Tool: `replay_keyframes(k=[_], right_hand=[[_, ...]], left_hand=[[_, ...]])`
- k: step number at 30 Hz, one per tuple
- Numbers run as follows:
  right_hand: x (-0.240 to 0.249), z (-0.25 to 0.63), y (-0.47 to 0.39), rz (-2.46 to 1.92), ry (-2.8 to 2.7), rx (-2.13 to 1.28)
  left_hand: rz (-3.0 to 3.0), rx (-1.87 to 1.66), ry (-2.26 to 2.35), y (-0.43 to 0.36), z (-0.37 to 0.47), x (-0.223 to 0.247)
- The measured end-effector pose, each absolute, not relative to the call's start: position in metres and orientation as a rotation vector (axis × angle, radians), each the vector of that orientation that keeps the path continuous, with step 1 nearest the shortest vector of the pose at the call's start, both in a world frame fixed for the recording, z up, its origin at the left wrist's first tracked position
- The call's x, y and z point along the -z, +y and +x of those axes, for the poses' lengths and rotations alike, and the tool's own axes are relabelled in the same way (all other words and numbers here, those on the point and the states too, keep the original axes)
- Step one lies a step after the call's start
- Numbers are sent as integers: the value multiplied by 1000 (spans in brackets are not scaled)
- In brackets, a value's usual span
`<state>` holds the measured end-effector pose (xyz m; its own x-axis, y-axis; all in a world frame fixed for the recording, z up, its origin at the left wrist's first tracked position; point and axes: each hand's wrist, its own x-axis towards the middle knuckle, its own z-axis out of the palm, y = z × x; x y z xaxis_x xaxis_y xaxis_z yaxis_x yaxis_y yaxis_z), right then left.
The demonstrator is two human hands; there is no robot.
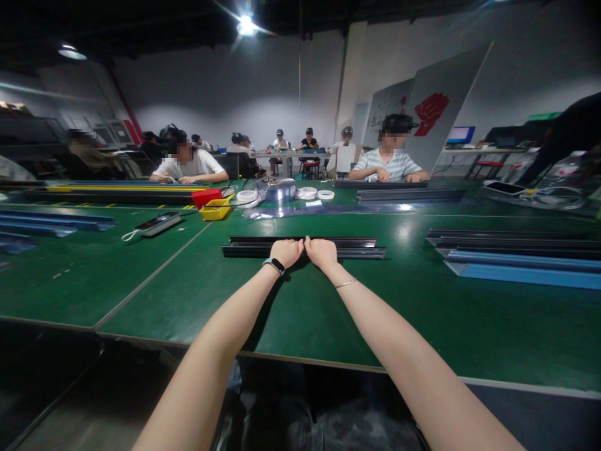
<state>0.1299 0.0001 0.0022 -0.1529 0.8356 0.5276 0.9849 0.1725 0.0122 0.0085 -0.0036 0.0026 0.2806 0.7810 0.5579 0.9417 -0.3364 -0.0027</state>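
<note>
Two dark, long profiles lie side by side across the green table in front of me, the nearer one [248, 252] just before the farther one [248, 240]. My left hand [287, 252], with a watch on its wrist, is closed over the middle of these profiles. Beside it, my right hand [321, 251] is closed too, a thin bracelet on its wrist. The two hands meet at the thumbs. Whatever the fingers pinch is hidden beneath them.
On the green table [188, 294], blue and dark profiles [530, 273] lie at the right. A phone-like device [157, 224] rests at left, near a yellow bin [216, 210] and a red bin [206, 198]. White rolls [307, 193] stand farther back. Two people sit across.
</note>
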Motion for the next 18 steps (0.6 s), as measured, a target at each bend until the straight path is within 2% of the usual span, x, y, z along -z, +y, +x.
replay_keyframes(k=[18], right_hand=[[-6,129,3,-1722,-2050,491]], left_hand=[[-2217,723,-1402,-4,9,-5]])
